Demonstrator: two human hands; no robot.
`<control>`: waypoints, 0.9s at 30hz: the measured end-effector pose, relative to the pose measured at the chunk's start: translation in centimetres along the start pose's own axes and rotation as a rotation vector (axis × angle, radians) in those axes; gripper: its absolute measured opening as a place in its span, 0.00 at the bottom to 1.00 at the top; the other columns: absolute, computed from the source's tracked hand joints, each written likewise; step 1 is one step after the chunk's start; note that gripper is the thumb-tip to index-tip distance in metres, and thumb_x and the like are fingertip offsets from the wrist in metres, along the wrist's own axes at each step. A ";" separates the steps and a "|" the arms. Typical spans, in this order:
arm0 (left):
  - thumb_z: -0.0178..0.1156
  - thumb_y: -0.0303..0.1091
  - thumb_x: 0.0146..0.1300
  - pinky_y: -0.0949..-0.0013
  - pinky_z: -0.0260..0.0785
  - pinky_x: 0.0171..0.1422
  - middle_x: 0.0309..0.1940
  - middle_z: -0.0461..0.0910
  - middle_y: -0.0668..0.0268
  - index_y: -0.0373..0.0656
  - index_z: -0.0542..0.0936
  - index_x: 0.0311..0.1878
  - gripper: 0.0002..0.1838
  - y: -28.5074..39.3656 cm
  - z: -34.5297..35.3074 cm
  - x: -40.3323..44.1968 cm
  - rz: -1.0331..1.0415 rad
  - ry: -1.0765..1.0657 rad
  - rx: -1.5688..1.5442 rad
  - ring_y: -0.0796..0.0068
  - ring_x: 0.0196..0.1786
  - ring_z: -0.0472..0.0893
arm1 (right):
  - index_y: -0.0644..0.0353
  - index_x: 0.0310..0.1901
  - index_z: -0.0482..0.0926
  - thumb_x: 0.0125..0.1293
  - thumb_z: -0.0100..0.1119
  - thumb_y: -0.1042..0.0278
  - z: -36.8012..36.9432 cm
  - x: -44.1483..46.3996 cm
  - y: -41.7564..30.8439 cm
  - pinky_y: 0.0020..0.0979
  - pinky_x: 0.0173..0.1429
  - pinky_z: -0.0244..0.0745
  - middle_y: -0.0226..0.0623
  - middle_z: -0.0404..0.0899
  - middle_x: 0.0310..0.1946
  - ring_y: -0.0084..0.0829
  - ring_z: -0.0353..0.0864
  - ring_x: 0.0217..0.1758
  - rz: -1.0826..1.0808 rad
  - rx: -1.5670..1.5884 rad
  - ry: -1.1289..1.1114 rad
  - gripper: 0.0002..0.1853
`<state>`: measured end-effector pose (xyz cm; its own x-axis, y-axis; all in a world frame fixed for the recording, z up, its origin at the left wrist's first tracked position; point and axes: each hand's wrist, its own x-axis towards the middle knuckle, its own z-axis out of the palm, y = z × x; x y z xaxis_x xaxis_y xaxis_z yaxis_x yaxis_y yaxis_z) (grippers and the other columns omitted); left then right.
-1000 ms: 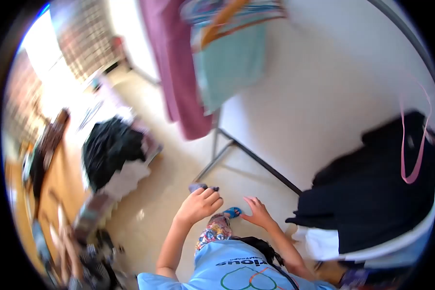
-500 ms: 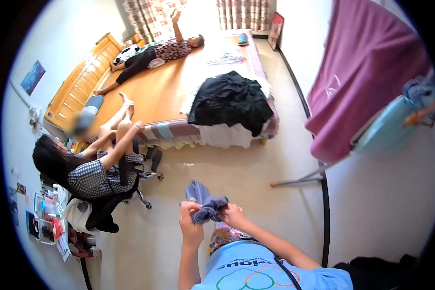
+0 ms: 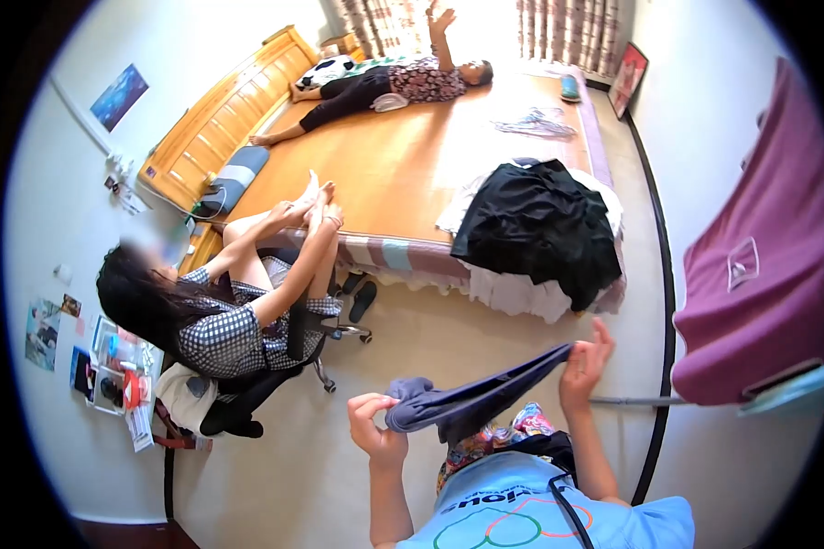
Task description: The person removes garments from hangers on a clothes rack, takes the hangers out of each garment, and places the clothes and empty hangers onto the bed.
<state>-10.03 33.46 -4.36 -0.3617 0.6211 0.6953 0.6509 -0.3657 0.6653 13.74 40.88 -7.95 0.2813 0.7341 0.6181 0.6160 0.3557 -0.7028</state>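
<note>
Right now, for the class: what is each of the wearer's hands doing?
Left hand: closed, pinching one end of the grey-blue cloth.
Right hand: closed on the cloth's other end, some fingers raised.

Dark matt cloth, softly creased, spans the garment; crumpled black cloth forms the clothes pile at the bed's near right corner. The headboard, far left, is glossy wood, the floor smooth and faintly shiny.

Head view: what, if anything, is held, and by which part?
A blue-grey cloth: left hand at its bunched end, right hand at its narrow tip.
</note>
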 end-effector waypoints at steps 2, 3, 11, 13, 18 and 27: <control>0.59 0.36 0.47 0.81 0.61 0.25 0.21 0.65 0.65 0.40 0.65 0.27 0.14 -0.5 1.7 1.2 0.034 0.050 -0.005 0.79 0.21 0.67 | 0.64 0.22 0.64 0.58 0.41 0.65 0.1 3.2 0.3 0.46 0.59 0.44 0.49 0.56 0.48 0.43 0.53 0.56 -0.117 0.014 0.049 0.12; 0.59 0.36 0.47 0.81 0.60 0.24 0.18 0.65 0.66 0.40 0.65 0.26 0.14 -0.6 2.5 1.6 0.039 0.033 -0.010 0.79 0.21 0.67 | 0.64 0.22 0.64 0.59 0.41 0.64 0.1 4.5 0.8 0.46 0.59 0.44 0.49 0.56 0.48 0.43 0.53 0.56 -0.149 -0.003 0.081 0.13; 0.60 0.25 0.39 0.77 0.55 0.16 0.11 0.64 0.68 0.43 0.68 0.26 0.11 0.1 14.9 10.0 0.314 0.078 0.120 0.75 0.12 0.64 | 0.63 0.23 0.65 0.59 0.40 0.64 1.9 19.6 6.4 0.45 0.57 0.52 0.45 0.57 0.48 0.40 0.56 0.56 -0.259 0.111 0.372 0.13; 0.59 0.25 0.40 0.77 0.54 0.16 0.11 0.64 0.68 0.44 0.68 0.24 0.09 0.3 19.2 13.9 0.424 0.079 0.145 0.77 0.12 0.62 | 0.64 0.22 0.64 0.59 0.41 0.65 2.5 24.0 7.8 0.44 0.56 0.53 0.43 0.58 0.48 0.35 0.56 0.55 -0.130 0.312 0.359 0.12; 0.56 0.22 0.34 0.75 0.57 0.17 0.09 0.64 0.66 0.44 0.69 0.22 0.09 -2.1 30.7 24.9 0.309 -0.044 0.015 0.74 0.13 0.66 | 0.69 0.31 0.66 0.58 0.43 0.72 5.1 36.8 12.5 0.25 0.50 0.58 0.37 0.59 0.47 0.25 0.61 0.48 -0.084 0.371 0.469 0.07; 0.63 0.47 0.37 0.69 0.64 0.33 0.26 0.70 0.61 0.37 0.66 0.32 0.26 -27.1 49.7 27.6 -0.437 -0.568 0.080 0.69 0.30 0.71 | 0.60 0.28 0.66 0.48 0.51 0.60 15.8 43.8 32.9 0.38 0.35 0.62 0.41 0.68 0.26 0.43 0.67 0.33 0.072 -0.175 -0.243 0.13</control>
<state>-4.44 94.98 -16.70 -0.2118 0.9715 0.1065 0.5806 0.0374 0.8133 34.75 93.87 -9.54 0.1576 0.8779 0.4521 0.7243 0.2085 -0.6572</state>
